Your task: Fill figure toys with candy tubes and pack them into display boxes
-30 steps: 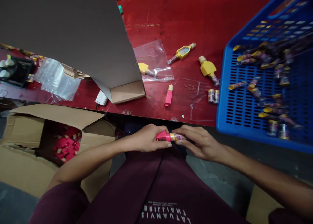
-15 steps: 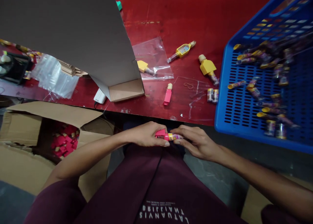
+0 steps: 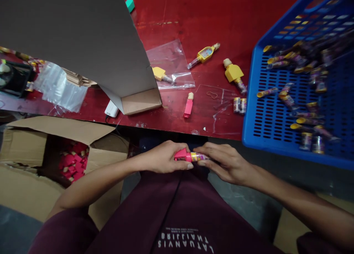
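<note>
Between my two hands, in front of my body, is a pink plastic piece (image 3: 181, 155) joined end to end with a clear labelled tube (image 3: 197, 157) that has a yellow band. My left hand (image 3: 166, 157) is closed around the pink piece, thumb along its near side. Fingers of my right hand (image 3: 225, 161) pinch the tube's far end, covering part of it. On the table just beyond lies another pink piece (image 3: 188, 105) with a cream-coloured tip. Two short labelled tubes (image 3: 239, 105) stand beside the basket.
A blue basket (image 3: 249, 132) with several labelled tubes is at the right. Yellow toy pieces (image 3: 234, 73) and a clear plastic bag (image 3: 184, 80) lie on the red table (image 3: 177, 123). A big cardboard panel (image 3: 110, 43) stands left, above an open carton (image 3: 69, 128) of pink pieces.
Both hands keep their hold on the pink piece and tube, with only slight finger movement. The view has shifted a little.
</note>
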A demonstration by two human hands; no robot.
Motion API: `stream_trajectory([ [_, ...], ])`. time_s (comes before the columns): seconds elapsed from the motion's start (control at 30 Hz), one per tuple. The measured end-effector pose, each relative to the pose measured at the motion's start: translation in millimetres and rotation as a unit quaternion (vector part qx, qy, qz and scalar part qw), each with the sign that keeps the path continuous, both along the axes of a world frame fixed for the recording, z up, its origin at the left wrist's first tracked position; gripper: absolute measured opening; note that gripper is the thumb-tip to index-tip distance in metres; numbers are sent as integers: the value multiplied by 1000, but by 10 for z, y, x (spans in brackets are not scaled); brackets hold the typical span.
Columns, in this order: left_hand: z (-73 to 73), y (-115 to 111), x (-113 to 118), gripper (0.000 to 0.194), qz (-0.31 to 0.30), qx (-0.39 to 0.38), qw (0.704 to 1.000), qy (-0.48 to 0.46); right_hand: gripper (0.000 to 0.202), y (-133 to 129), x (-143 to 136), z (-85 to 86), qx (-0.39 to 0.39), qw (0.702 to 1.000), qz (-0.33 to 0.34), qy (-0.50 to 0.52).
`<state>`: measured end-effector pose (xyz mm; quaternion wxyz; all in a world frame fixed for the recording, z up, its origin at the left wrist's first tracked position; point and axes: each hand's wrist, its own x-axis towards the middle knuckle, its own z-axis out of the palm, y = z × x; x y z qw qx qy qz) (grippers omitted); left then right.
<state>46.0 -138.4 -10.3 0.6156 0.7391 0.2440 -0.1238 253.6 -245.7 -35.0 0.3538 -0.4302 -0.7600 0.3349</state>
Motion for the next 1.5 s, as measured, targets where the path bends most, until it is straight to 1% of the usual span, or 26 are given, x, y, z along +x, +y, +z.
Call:
stream_trajectory([
  [0.17,-22,-53,34,26,-16,99,995,22,24,-32,-14,-64,32,999,-7,-16],
  [0.3,-64,-36,26,26,-43,77,996,16,22,-79,-32,-107,-5,1000,-19,-1],
  [0.37,-74,-45,21,27,-61,95,994,15,22,-88,-47,-117,-44,999,-24,16],
  [0.47,-92,-111,23,25,-109,213,970,47,27,-71,-81,-140,-180,981,-45,56],
  [0.5,-106,-138,25,24,-131,262,954,59,33,-57,-95,-155,-259,962,-49,71],
  [0.57,-149,-170,24,23,-177,340,921,68,49,-22,-120,-196,-427,899,-40,92],
  [0.6,-173,-166,21,23,-193,360,910,68,55,-4,-130,-221,-484,870,-29,93],
  [0.63,-195,-147,16,23,-200,366,906,69,58,12,-138,-245,-503,860,-23,87],
  [0.67,-210,-114,10,23,-195,358,910,71,58,27,-145,-267,-477,875,-29,71],
  [0.7,-216,-71,3,23,-181,339,920,75,55,39,-150,-285,-413,909,-43,44],
  [0.77,-197,22,-12,25,-147,289,942,83,49,57,-163,-307,-227,971,-69,-25],
  [0.8,-176,61,-19,27,-137,273,949,82,47,64,-173,-311,-149,985,-73,-47],
  [0.83,-154,90,-26,27,-136,272,949,78,46,71,-187,-312,-110,990,-72,-53],
  [0.87,-136,108,-32,26,-146,285,945,73,46,79,-205,-310,-118,990,-70,-41],
  [0.9,-126,115,-40,25,-164,309,934,66,47,89,-226,-306,-164,984,-67,-14],
  [1.0,-169,120,-70,21,-220,374,900,44,56,134,-288,-298,-383,921,-34,59],
  [1.03,-202,130,-83,22,-224,377,898,39,58,153,-303,-300,-414,908,-28,60],
  [1.07,-238,148,-97,22,-216,371,903,38,57,173,-313,-306,-404,913,-33,47],
  [1.1,-272,173,-110,23,-198,359,911,41,54,193,-319,-316,-356,933,-52,23],
  [1.17,-318,235,-132,26,-159,331,929,52,50,230,-319,-348,-205,974,-91,-30],
  [1.23,-329,290,-142,29,-149,322,933,56,48,262,-317,-389,-121,987,-94,-40],
  [1.3,-323,316,-138,29,-171,337,924,57,47,294,-328,-427,-183,980,-81,1],
  [1.4,-371,331,-110,28,-196,368,907,64,50,381,-366,-467,-388,918,-67,51],
  [1.43,-418,345,-94,27,-191,376,904,67,50,435,-366,-480,-429,900,-62,49],
  [1.47,-483,369,-71,26,-176,385,903,67,47,507,-343,-495,-434,898,-66,36],
  [1.5,-561,403,-42,26,-147,396,904,68,43,597,-288,-514,-404,911,-87,12],
])
